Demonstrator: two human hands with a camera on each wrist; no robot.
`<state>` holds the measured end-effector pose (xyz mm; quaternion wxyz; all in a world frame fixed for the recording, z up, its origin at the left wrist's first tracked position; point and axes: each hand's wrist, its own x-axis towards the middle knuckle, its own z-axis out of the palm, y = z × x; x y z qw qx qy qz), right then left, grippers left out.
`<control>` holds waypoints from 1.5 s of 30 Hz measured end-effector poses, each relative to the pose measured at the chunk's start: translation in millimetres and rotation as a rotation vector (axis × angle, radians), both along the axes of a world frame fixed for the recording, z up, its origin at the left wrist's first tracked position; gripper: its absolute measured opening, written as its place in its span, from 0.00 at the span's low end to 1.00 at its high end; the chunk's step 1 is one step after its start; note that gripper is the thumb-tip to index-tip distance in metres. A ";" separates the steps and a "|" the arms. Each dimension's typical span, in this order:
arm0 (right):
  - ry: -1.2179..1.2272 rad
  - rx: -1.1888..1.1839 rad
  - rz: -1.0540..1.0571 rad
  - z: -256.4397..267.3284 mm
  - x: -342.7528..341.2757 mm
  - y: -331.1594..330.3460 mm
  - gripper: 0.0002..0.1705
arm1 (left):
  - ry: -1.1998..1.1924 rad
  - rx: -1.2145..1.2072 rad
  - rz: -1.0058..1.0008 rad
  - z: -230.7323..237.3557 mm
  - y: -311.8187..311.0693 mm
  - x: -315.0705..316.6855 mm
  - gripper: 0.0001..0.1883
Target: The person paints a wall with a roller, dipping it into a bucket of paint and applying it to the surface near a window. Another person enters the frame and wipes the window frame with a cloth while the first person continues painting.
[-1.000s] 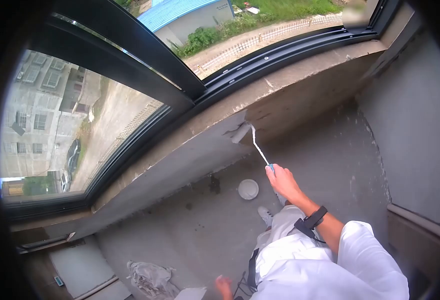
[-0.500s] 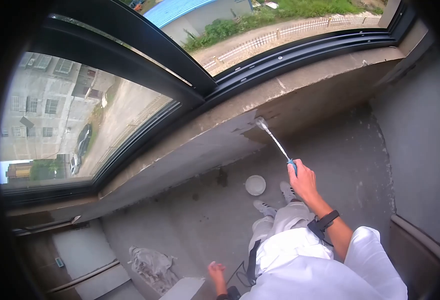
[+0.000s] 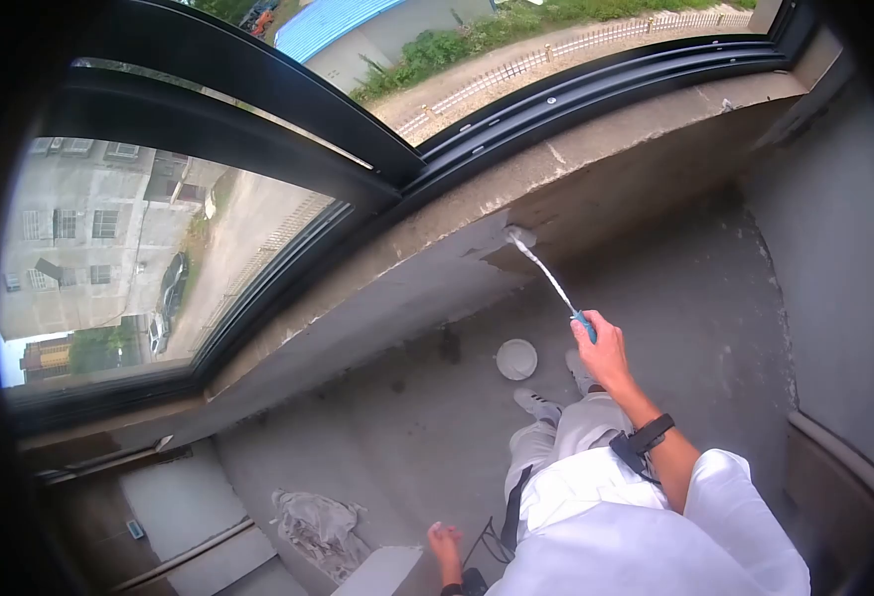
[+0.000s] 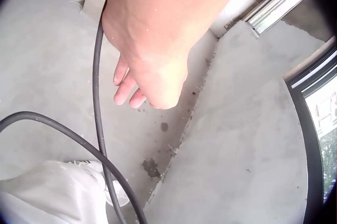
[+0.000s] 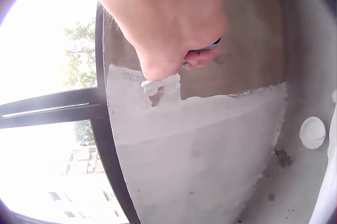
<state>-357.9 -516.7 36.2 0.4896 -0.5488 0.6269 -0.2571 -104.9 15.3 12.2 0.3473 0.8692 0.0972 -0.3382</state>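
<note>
My right hand [image 3: 604, 350] grips the blue handle [image 3: 584, 326] of a roller with a white-coated rod [image 3: 548, 275]. The roller head [image 3: 519, 236] touches the low wall under the window sill, where pale coating meets bare brown wall. In the right wrist view the hand [image 5: 174, 40] hides most of the tool; the coated part of the wall [image 5: 195, 145] lies below it and the brown part [image 5: 242, 40] above. My left hand [image 3: 445, 544] hangs beside the body, holding nothing, its fingers [image 4: 126, 88] loosely bent in the left wrist view.
A round white bucket [image 3: 516, 359] stands on the grey floor by the feet. Crumpled sheeting [image 3: 320, 528] lies at the lower left, near a pale box [image 3: 382, 571]. A black window frame [image 3: 397, 194] runs above the sill. Black cable [image 4: 96, 87] loops near the left hand.
The roller head has moved up and to the right along the wall, and my right hand has shifted right with it. My left hand has come further into view.
</note>
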 end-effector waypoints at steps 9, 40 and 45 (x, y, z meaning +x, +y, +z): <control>0.037 0.003 0.153 -8.3 25.3 -3.5 0.19 | -0.025 -0.024 -0.065 -2.8 -19.1 12.4 0.19; 0.133 -0.014 0.157 10.8 5.7 6.6 0.17 | -0.054 -0.071 -0.072 -11.4 -22.5 -7.5 0.19; 0.136 0.018 0.291 25.3 -3.9 9.3 0.19 | -0.060 -0.054 -0.002 -5.2 -10.2 -25.1 0.19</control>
